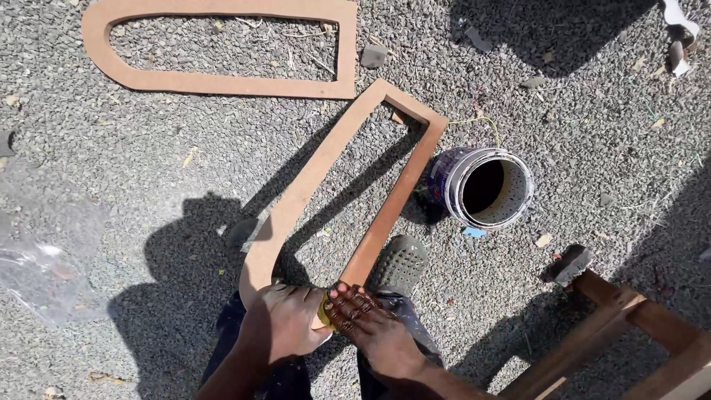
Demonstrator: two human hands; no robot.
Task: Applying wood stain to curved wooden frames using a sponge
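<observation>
1. An arch-shaped wooden frame (326,178) stands propped on the gravel ground (148,148), its squared end resting away from the person and its rounded end held up near the knees.
2. One long side of the frame looks darker and reddish-brown, as if coated; the other long side and the curved end are pale and bare. By that, I judge the coating roughly half done, with the pale side and the curve left.
3. The left hand (285,322) is clenched around the rounded end of the frame, steadying it.
4. The right hand (363,318) presses a small yellow pad (324,311) against the frame beside the left hand, fingers curled over it and stained dark.
5. A grey perforated shoe (400,263) sits just beside the darker side, below the frame.
6. An open tin can (481,187) lies tilted on the gravel just right of the frame, its inside dark; what it holds cannot be made out.
7. A second arch-shaped frame (222,81), pale throughout, lies flat on the gravel further off.
8. A clear plastic sheet (37,259) lies at the left, and part of a wooden stand (629,326) shows at the lower right.
</observation>
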